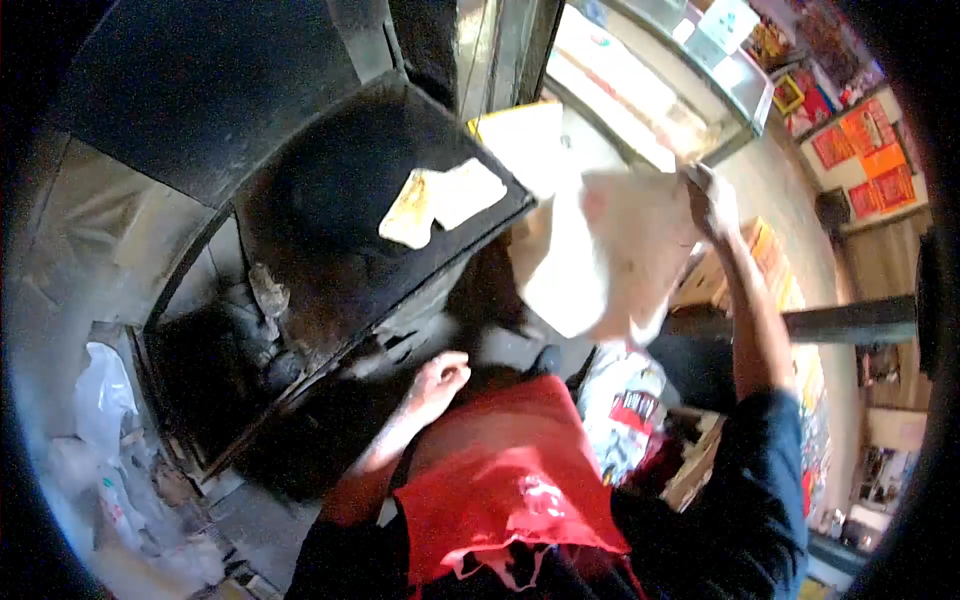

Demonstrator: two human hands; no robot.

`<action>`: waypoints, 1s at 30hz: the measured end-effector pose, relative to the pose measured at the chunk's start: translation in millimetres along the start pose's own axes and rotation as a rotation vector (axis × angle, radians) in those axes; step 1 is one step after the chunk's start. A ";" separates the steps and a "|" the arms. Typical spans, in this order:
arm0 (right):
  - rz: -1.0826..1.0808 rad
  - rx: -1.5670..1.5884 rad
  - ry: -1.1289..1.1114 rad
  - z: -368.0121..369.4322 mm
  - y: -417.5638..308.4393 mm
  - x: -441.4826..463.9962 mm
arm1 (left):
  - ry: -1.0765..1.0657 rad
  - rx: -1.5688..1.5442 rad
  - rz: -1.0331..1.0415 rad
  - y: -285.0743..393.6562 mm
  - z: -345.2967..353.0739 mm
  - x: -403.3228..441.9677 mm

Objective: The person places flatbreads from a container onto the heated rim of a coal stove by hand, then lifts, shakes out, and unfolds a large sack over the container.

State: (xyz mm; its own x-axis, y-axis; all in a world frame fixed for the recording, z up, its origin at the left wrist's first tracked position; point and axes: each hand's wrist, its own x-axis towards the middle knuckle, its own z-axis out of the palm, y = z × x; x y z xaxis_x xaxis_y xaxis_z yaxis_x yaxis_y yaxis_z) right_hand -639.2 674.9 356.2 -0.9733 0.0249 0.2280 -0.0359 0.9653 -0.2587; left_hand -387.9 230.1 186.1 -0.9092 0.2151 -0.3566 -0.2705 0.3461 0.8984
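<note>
One broad, dark slab (320,210), dull and sooty-looking, fills the upper left in front of you, four-sided with a straight edge along your side. Your red apron (500,455) comes next in size, its fabric creased and printed with a small white mark. Then there is the pale sheet (645,235), thin and limp, hanging in loose folds with a faint reddish patch (it is blurred, so you cannot tell paper from cloth or dough). A shiny, crinkled printed bag (606,400) sits below it. Smaller again, two flat, cream-coloured pieces (409,208) lie touching on the slab near its right corner, one browned and uneven, the other smoother and paler.

Your right hand (712,203) is raised, gripping the sheet by its upper right corner, so the sheet hangs below and to the left of it. Your left hand (434,387) is low, before the apron, well apart from the sheet, fingers half curled; whether they hold anything, you cannot tell.
</note>
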 end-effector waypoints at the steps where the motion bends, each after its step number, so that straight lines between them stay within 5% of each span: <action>1: -0.024 0.118 0.080 -10.6 -8.6 -0.8 | -0.006 -0.071 -0.037 -11.7 14.8 7.7; 9: -0.380 0.367 -0.096 -84.7 34.5 -9.4 | -0.294 -0.806 -0.332 118.7 134.2 156.8; 12: -0.576 0.143 -0.490 -124.9 25.6 -43.8 | -0.501 -1.175 -0.496 150.3 178.6 228.8; 13: -0.559 0.157 -0.687 -128.1 30.7 -54.4 | -0.472 -1.352 -0.338 174.1 192.3 242.5; 15: -0.760 0.375 -0.670 -81.2 61.3 -82.2 | -0.316 -1.494 -0.141 208.5 214.6 277.5; 16: -1.093 0.166 -0.461 -55.5 76.1 -95.1 | -0.193 -1.455 -0.112 217.6 218.5 297.0; 20: -0.751 0.155 -0.776 6.0 138.0 -118.1 | -0.108 -1.096 -0.049 232.4 205.3 324.9; 22: -0.447 0.523 -0.900 13.5 163.2 -107.6 | -0.164 -1.071 0.005 236.0 196.6 318.2; 24: 0.103 0.834 -0.732 19.3 176.6 -87.1 | -0.035 -0.587 0.017 246.2 185.0 300.7; 27: 0.297 1.107 -0.231 33.6 184.2 -36.4 | -0.090 -0.303 0.013 255.6 172.3 277.3; 30: 0.647 1.494 -0.495 47.5 174.5 2.1 | 0.029 -0.137 0.009 228.3 186.7 260.2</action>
State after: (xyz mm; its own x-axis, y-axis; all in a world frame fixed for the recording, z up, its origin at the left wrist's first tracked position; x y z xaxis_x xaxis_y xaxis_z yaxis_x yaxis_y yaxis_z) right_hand -658.2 831.0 267.0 -0.8754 -0.0692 -0.4784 0.4798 -0.2437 -0.8428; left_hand -627.1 535.6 250.5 -0.9198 0.1906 -0.3430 -0.3016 0.2157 0.9287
